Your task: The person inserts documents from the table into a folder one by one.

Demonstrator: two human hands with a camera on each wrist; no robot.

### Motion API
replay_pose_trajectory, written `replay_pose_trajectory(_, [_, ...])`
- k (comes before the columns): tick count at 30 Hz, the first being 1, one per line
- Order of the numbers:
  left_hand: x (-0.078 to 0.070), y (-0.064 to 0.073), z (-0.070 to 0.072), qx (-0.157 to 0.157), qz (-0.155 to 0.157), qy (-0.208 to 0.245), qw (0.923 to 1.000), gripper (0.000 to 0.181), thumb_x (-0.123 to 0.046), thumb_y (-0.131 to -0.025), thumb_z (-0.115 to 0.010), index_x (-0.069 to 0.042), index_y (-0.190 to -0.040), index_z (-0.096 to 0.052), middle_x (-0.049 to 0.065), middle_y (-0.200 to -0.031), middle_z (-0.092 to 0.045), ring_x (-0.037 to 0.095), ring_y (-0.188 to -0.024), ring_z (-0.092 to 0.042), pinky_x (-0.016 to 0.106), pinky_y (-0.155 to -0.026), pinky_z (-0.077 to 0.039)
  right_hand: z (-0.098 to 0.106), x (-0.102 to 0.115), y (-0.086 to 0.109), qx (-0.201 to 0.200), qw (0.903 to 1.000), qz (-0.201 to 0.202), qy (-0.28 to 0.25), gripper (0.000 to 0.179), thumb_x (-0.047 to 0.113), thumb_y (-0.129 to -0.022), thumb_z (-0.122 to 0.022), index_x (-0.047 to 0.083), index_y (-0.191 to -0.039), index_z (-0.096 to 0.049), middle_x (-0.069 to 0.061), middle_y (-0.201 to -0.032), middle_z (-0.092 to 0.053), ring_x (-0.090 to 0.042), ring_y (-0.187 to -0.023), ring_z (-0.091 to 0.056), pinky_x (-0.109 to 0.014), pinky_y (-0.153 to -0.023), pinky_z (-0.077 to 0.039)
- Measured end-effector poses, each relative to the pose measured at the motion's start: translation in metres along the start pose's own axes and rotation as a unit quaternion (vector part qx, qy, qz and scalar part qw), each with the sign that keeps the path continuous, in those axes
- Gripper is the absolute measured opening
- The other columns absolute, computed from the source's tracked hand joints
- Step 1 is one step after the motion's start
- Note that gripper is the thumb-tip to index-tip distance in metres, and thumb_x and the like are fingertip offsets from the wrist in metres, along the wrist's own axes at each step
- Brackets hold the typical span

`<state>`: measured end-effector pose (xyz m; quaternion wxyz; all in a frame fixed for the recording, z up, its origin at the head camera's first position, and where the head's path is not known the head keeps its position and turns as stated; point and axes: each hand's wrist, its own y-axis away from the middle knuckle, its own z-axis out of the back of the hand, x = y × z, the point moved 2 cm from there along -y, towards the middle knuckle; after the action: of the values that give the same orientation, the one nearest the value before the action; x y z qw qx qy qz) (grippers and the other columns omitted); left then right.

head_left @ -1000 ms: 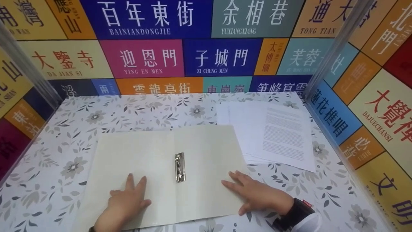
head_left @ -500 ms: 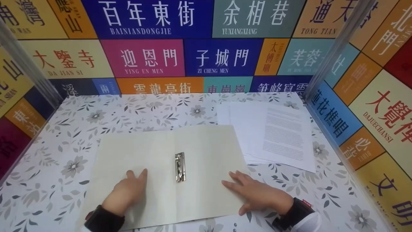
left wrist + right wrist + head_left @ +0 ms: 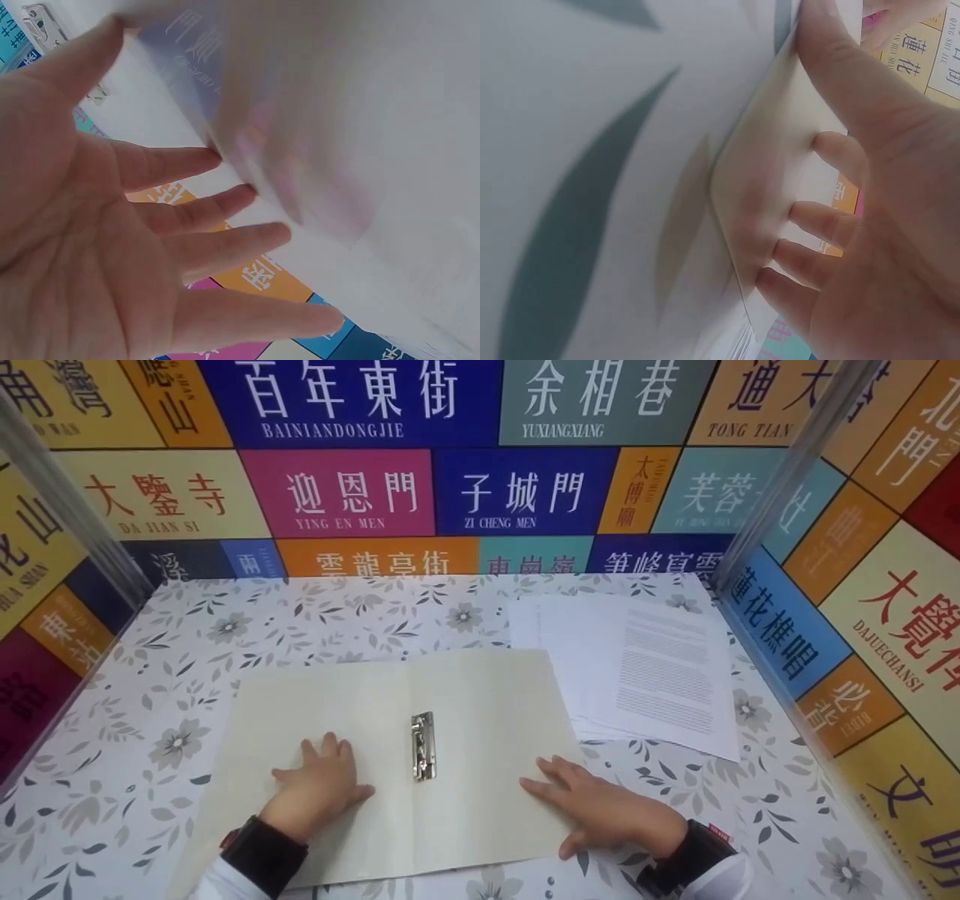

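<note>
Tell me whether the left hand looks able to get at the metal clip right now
Likely yes: the left hand is over the left half of the open folder, and only bare folder surface lies between it and the uncovered metal clip.

Right hand (image 3: 900, 202): at the right, palm towards the camera, four fingertips touching the folder.
Thumb (image 3: 847, 67): extends to the folder's edge at the top.
Folder (image 3: 754, 180): cream, corner pointing left, blurry reddish reflections.
Tablecloth (image 3: 547, 127): white, printed with grey-green leaves.
Wall (image 3: 909, 64): coloured panels with lettering.
Left hand (image 3: 907, 21): partly visible, top right.
</note>
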<state>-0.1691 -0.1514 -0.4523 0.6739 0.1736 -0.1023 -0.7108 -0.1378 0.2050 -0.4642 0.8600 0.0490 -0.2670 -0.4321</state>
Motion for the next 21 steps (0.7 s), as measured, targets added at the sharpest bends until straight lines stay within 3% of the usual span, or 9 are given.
replay_pose_trajectory(3, [-0.001,-0.001,-0.003,0.013,-0.016,0.023,0.9995,0.095,-0.052,-0.085,-0.065,0.007,-0.148,-0.025,0.037,-0.153,-0.013,0.066,-0.133,-0.015,0.085,-0.081,-0.030,0.000,0.000,0.001,-0.006,0.9999,0.008,0.010,0.100,0.036,-0.069,-0.081,0.025,-0.153,-0.029,-0.018,-0.159,-0.019,-0.044,-0.145,-0.018,-0.061,-0.110,-0.031])
replay_pose_trajectory(9, [-0.005,0.000,-0.009,0.032,-0.031,0.034,0.9984,0.114,-0.075,-0.069,-0.063,-0.018,-0.156,-0.017,0.039,-0.153,0.002,0.073,-0.129,-0.004,0.088,-0.074,-0.028,0.000,0.002,0.000,-0.014,0.9994,0.020,0.022,0.099,0.038,-0.069,-0.081,0.024,-0.153,-0.029,-0.019,-0.158,-0.022,-0.046,-0.143,-0.022,-0.060,-0.110,-0.032])
replay_pose_trajectory(21, [-0.012,-0.003,-0.015,0.053,-0.011,0.015,0.9984,0.122,-0.085,-0.064,-0.056,-0.021,-0.157,-0.008,0.039,-0.152,0.011,0.073,-0.129,0.004,0.089,-0.079,-0.023,0.001,0.001,0.001,-0.014,0.9996,0.020,0.010,0.100,0.036,-0.069,-0.081,0.024,-0.153,-0.029,-0.019,-0.159,-0.020,-0.045,-0.144,-0.020,-0.061,-0.109,-0.032])
